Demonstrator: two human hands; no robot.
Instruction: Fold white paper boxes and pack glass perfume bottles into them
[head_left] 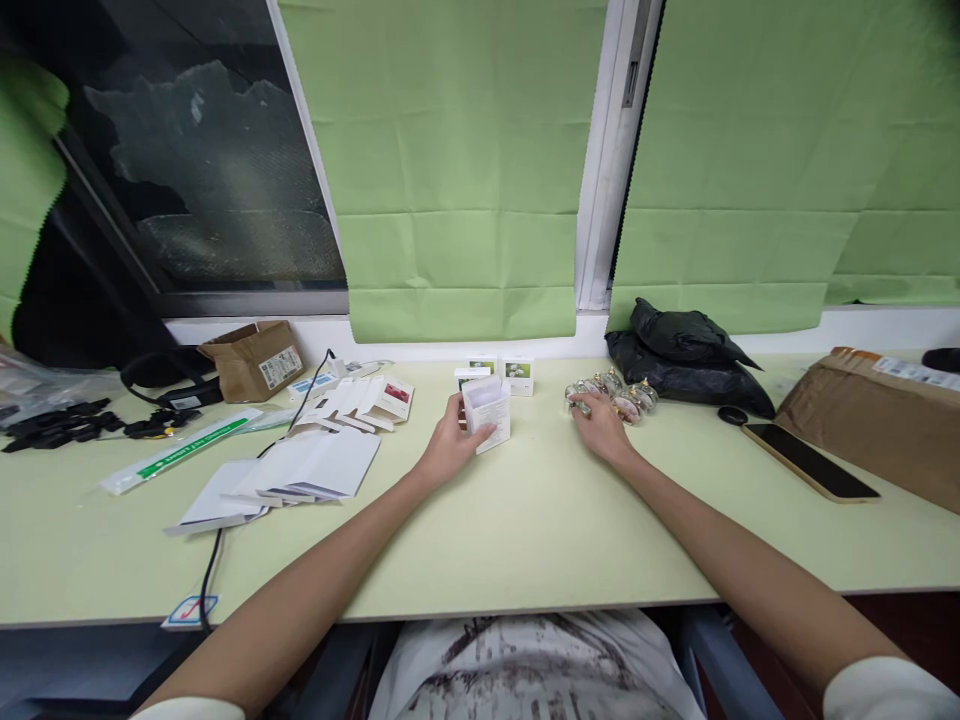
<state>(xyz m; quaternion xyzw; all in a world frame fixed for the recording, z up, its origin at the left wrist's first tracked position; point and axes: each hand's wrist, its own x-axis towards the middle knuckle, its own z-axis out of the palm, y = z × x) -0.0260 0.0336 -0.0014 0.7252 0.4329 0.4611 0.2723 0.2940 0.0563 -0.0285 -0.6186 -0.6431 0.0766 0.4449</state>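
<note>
My left hand (454, 440) is closed around a small white cardboard box (491, 415), which stands upright with its top open. Small print covers the side of this box. To the right, my right hand (602, 428) reaches to a cluster of small clear, rounded ornaments (628, 402) with gold-coloured tops. Its fingers are bent onto one ornament at the cluster's left edge, partly hidden by the hand. Behind the held box, several small white boxes (518, 376) with green-and-white pictures stand closed.
Flattened white cartons (315, 465) lie to the left, beside a black cable (212, 560). A brown carton (259, 365) sits farther back. At right are black plastic bags (675, 365), a phone (810, 462) and a large brown package (877, 420).
</note>
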